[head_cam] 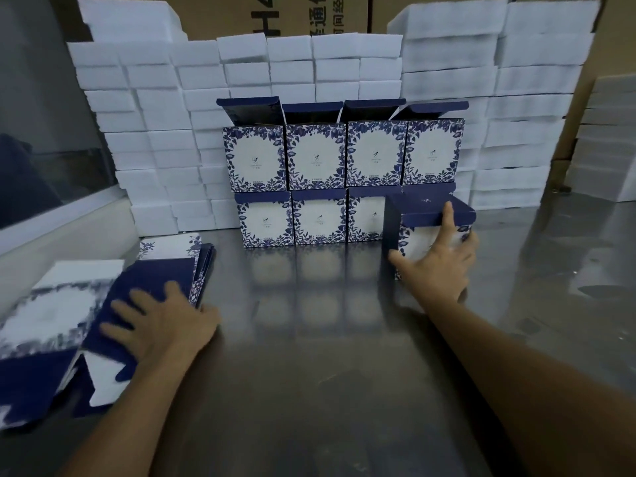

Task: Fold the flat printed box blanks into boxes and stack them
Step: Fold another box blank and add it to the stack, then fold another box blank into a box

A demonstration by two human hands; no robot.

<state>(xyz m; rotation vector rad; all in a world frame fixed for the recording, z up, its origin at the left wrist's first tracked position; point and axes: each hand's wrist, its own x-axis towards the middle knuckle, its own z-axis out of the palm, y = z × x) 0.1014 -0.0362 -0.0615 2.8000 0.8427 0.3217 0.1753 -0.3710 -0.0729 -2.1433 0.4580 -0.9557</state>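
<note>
Look to the brown cardboard carton (pixel 309 15) standing behind the white foam blocks (pixel 358 60): it carries the only print you can read. Its large black characters are cut off by the frame edge and the foam; you can make out "通" beside what looks like a sideways "H", and below it part of a smaller line reading "间经". Below that carton, each folded blue-and-white floral box (pixel 316 154) bears a small emblem with tiny lines of text in its white centre, too small for you to read.
</note>
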